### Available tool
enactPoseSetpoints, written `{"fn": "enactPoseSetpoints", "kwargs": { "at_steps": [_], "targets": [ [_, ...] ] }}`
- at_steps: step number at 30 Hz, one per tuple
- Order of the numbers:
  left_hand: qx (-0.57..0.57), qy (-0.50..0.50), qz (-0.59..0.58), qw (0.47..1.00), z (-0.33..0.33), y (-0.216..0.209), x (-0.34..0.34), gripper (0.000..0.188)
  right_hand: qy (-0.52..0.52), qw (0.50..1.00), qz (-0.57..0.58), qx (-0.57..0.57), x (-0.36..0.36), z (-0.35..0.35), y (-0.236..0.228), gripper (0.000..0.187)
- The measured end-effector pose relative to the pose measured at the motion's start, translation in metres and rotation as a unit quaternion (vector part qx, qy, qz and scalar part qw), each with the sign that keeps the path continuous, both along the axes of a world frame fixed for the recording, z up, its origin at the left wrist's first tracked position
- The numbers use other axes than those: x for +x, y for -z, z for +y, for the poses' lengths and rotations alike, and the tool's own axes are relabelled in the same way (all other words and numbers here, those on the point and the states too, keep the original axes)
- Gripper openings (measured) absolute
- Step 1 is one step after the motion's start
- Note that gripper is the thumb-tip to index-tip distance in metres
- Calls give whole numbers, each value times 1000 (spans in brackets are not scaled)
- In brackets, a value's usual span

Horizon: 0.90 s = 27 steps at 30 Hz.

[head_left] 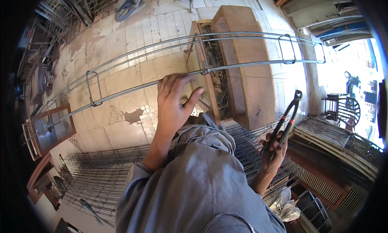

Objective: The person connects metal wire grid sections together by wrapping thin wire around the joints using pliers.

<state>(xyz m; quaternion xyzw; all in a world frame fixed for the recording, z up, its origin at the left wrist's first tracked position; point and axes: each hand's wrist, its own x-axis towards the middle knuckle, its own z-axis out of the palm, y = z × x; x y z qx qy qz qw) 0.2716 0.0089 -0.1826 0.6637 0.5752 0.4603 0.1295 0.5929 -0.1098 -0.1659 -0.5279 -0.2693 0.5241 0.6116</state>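
A long cage of steel rods (135, 88) with square wire stirrups spans the view in front of me. My left hand (171, 101) is at its near rod, thumb apart from the other fingers and nothing seen in the palm. The fingertips are slightly blurred, so I cannot tell whether they touch the rod. A stirrup (93, 88) loops around the rods to the left of that hand. Off to the right, away from the cage, my right hand (274, 150) is wrapped round the dark handles of a pair of pincers (289, 111), jaws pointing up and away.
Beneath the cage stands a brown wooden box-like piece (252, 67). Bundles of steel rods (109, 162) lie close by at lower left. Wooden frames and metal grilles (327, 136) are stacked at right, with a chair (348, 111) beyond. A wheel (127, 6) shows at the top.
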Motion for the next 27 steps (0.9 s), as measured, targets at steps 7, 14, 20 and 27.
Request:
{"fn": "enactPoseSetpoints", "kwargs": {
  "at_steps": [7,14,20,27],
  "targets": [
    [-56,100,70,991,34,21,-12,35,-199,965,-146,91,-14,15,-71,38],
    [-40,-5,-188,981,23,29,8,19,-422,625,-652,72,-77,86,-163,22],
    [-159,-146,-561,799,-25,70,84,25,-483,306,-815,92,-131,117,-171,33],
    [-123,-114,-601,782,-6,58,77,32,-558,226,-798,14,-174,150,-174,41]
  ]
}}
